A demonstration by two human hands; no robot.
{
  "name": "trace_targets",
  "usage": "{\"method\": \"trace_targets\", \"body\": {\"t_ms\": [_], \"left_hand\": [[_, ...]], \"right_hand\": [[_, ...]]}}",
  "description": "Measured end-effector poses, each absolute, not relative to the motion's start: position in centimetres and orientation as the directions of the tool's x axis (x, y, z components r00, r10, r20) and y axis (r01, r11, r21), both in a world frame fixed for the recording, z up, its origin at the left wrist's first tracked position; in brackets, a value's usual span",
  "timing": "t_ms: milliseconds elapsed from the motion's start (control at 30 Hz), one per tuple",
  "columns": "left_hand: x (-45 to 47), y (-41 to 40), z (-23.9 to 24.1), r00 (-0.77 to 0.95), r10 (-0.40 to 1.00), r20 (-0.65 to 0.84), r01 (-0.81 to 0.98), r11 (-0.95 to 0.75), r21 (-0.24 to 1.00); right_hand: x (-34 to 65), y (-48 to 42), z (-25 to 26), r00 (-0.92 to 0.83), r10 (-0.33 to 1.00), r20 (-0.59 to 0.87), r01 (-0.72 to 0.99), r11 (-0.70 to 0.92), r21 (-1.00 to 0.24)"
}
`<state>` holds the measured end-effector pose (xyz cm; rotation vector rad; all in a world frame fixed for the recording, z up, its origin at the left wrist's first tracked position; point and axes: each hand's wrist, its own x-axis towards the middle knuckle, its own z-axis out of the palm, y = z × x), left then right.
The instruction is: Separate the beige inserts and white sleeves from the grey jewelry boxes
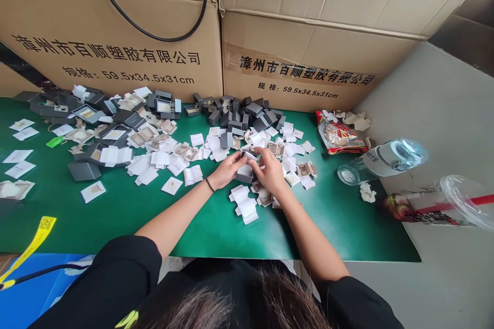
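Note:
Above the middle of the green table, a small dark grey box [244, 176] with a white piece showing at its top is between my two hands. My left hand [226, 171] is closed on the box's left side, with a dark band on the wrist. The fingers of my right hand [269, 170] are bent against its top and right side. My fingers partly cover the box, so its inside cannot be made out fully. Just below lies an unfolded white paper insert [244, 204]. A beige moulded insert [262, 194] sits partly under my right hand.
Dark boxes [254, 110] are heaped at the back, with white papers [146, 167] and inserts scattered before them. At right are a red snack bag [339, 136], a clear bottle [380, 162] and a plastic cup [436, 203]. Large cartons [154, 20] stand behind the table.

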<state>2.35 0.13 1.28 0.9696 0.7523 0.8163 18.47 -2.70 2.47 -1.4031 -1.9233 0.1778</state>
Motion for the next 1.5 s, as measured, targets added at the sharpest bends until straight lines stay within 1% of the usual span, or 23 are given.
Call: {"method": "trace_targets", "body": {"t_ms": [67,167,267,367,467,567,633,767,967,1067,1200,1300,1400,1500], "left_hand": [[2.4,0.1,1.1,0.466,0.87,-0.162,-0.215,0.289,0.933],[2.4,0.1,1.1,0.462,0.872,-0.162,-0.159,0.261,0.952],[2.4,0.1,1.1,0.466,0.867,-0.177,-0.116,0.259,0.959],[2.6,-0.1,1.2,0.428,0.886,-0.179,-0.11,0.248,0.963],[2.8,-0.3,1.3,0.387,0.904,-0.184,-0.116,0.246,0.962],[2.8,-0.3,1.3,0.376,0.906,-0.192,-0.12,0.253,0.96],[2.8,-0.3,1.3,0.385,0.901,-0.199,-0.13,0.266,0.955],[2.7,-0.1,1.2,0.417,0.881,-0.222,-0.143,0.305,0.942],[2.4,-0.1,1.1,0.486,0.842,-0.234,-0.106,0.323,0.941],[2.4,-0.1,1.1,0.508,0.831,-0.227,-0.072,0.304,0.95],[2.5,-0.2,1.3,0.499,0.839,-0.219,-0.048,0.279,0.959],[2.6,-0.3,1.5,0.484,0.852,-0.197,-0.031,0.242,0.97],[2.8,-0.5,1.8,0.469,0.869,-0.156,-0.042,0.199,0.979],[2.8,-0.5,1.9,0.452,0.884,-0.122,-0.045,0.159,0.986]], "right_hand": [[18.1,-2.7,2.2,-0.15,0.884,0.443,0.744,0.396,-0.539],[18.0,-2.6,1.6,-0.134,0.893,0.43,0.738,0.38,-0.558],[18.0,-2.6,1.5,-0.121,0.872,0.474,0.771,0.383,-0.509],[17.9,-2.8,1.8,-0.129,0.853,0.505,0.801,0.39,-0.454],[17.8,-2.9,1.9,-0.137,0.856,0.498,0.802,0.391,-0.451],[17.8,-3.0,1.8,-0.121,0.837,0.534,0.799,0.402,-0.448],[17.8,-3.0,1.7,-0.117,0.81,0.575,0.806,0.415,-0.422],[18.1,-2.8,1.7,-0.162,0.765,0.623,0.811,0.463,-0.358],[18.8,-2.3,1.5,-0.195,0.72,0.667,0.759,0.541,-0.362],[18.9,-2.1,1.4,-0.17,0.741,0.65,0.751,0.524,-0.402],[18.9,-2.1,1.2,-0.122,0.809,0.575,0.776,0.439,-0.453],[18.8,-2.2,1.2,-0.127,0.811,0.571,0.806,0.419,-0.417],[18.7,-2.2,1.3,-0.167,0.801,0.574,0.823,0.434,-0.367],[18.7,-2.2,1.3,-0.194,0.798,0.57,0.827,0.445,-0.342]]}}
